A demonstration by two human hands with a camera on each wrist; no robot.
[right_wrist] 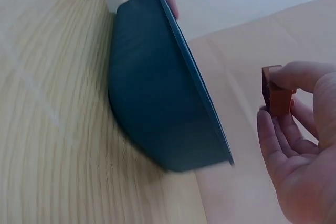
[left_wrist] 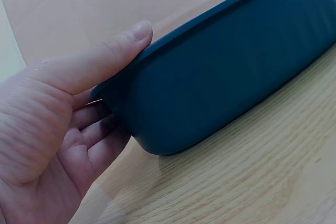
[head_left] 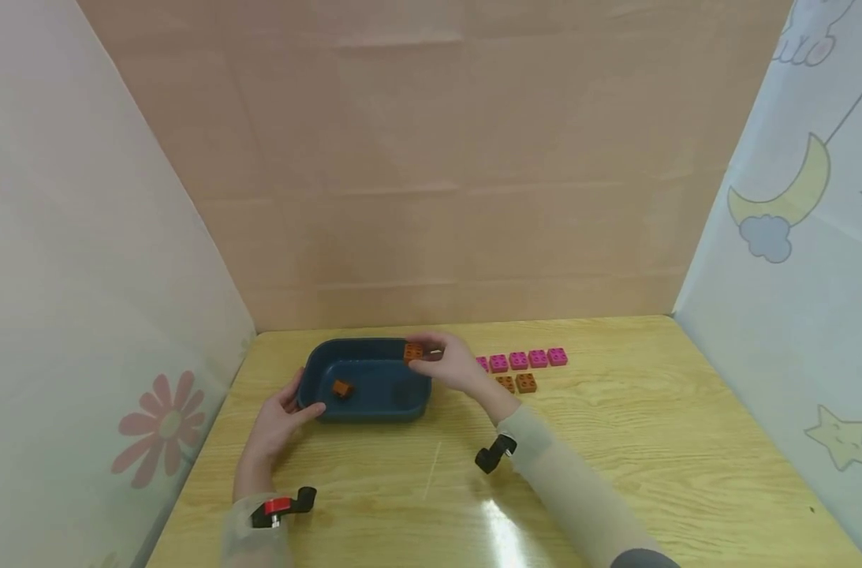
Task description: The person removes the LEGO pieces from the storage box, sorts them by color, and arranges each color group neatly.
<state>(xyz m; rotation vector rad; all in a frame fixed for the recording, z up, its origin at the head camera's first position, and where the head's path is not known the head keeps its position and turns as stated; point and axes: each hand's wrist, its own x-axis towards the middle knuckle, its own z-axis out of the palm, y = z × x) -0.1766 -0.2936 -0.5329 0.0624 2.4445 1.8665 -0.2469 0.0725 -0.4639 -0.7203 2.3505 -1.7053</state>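
A dark blue-green plastic basin (head_left: 374, 414) stands on the table, with an orange toy building block (head_left: 341, 388) lying tilted inside. My left hand (head_left: 278, 422) grips the basin's left end, its thumb (left_wrist: 118, 51) over the rim and its fingers against the outer wall. Above the basin's right end, my right hand (head_left: 452, 364) pinches another orange block (right_wrist: 278, 92) between thumb and fingers. In the right wrist view that block is apart from the rim. To the right lie a row of several pink blocks (head_left: 519, 360) and two visible orange blocks (head_left: 526, 383).
The wooden table (head_left: 615, 442) ends at a tan paper backdrop (head_left: 438, 197). White printed sheets (head_left: 771, 355) flank it on both sides. Each wrist wears a black camera mount (head_left: 496, 454). My right forearm crosses the table's front right portion.
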